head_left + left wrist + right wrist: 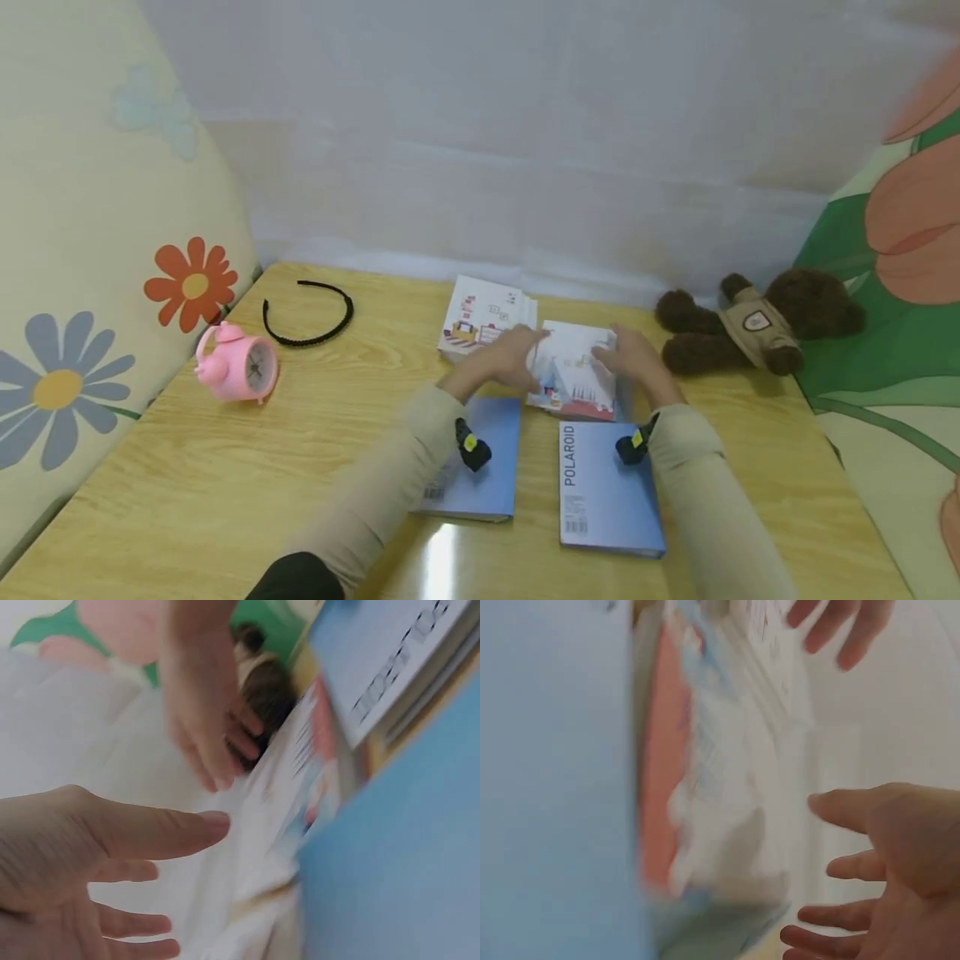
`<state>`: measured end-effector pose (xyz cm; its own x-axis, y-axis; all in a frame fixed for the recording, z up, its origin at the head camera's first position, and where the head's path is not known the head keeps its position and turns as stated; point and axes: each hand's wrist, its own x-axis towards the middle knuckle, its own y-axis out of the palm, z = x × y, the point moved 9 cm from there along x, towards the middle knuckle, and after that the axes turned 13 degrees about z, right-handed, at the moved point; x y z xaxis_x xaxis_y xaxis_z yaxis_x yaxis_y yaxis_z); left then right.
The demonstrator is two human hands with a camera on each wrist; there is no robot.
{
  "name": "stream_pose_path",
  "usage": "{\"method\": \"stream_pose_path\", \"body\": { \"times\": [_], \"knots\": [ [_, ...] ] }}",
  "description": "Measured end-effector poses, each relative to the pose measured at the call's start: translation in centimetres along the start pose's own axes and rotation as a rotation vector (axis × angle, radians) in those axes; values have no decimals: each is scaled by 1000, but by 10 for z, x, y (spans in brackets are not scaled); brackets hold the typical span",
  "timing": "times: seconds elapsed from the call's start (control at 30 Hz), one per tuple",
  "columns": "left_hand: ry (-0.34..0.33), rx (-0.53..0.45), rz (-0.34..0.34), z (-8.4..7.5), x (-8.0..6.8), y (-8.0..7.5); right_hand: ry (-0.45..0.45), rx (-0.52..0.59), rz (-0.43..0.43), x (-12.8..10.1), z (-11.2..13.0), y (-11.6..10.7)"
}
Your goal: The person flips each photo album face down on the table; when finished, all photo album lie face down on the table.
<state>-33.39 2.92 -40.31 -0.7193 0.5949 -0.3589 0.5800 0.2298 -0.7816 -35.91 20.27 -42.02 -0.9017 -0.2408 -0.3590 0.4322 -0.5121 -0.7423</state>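
Note:
A pile of white illustrated booklets or cards lies toward the back of the table, its layers slightly uneven. At its left side is my left hand, and my right hand is at its right side. In the left wrist view, the left hand has straight, spread fingers and an extended thumb. The right wrist view shows the right hand likewise spread beside the pile, gripping nothing. Just behind my left hand sits a second pile with similar printed covers.
Two blue albums lie nearer me: one marked POLAROID, the other partly under my left forearm. A pink alarm clock and black headband are at left. A brown teddy bear lies back right, before a flowered cushion.

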Motion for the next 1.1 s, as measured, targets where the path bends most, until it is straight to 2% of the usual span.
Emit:
{"method": "stream_pose_path", "body": {
  "times": [0.07, 0.13, 0.2, 0.3, 0.43, 0.5, 0.6, 0.77, 0.93, 1.1],
  "knots": [
    [-1, -54, -84, 21, -13, -24, -39, -13, -14, 9, 19, -1],
    [-38, -113, -166, 47, -26, -42, -72, -21, -12, 22, 40, 1],
    [-63, -173, -231, 73, -35, -51, -109, -7, 5, 37, 61, 6],
    [-60, -244, -271, 105, -38, -48, -121, 42, 45, 54, 85, 16],
    [-23, -322, -278, 129, -32, -32, -112, 48, 104, 72, 102, 31],
    [-29, -348, -290, 135, -31, -26, -110, 47, 119, 79, 106, 37],
    [-77, -339, -321, 139, -33, -21, -124, 75, 121, 87, 111, 42],
    [-123, -290, -328, 135, -31, -12, -104, 67, 142, 95, 104, 50],
    [-92, -339, -342, 135, -34, -10, -99, -4, 154, 104, 106, 57],
    [-53, -425, -366, 141, -43, -12, -141, -4, 139, 103, 119, 61]
  ]
}}
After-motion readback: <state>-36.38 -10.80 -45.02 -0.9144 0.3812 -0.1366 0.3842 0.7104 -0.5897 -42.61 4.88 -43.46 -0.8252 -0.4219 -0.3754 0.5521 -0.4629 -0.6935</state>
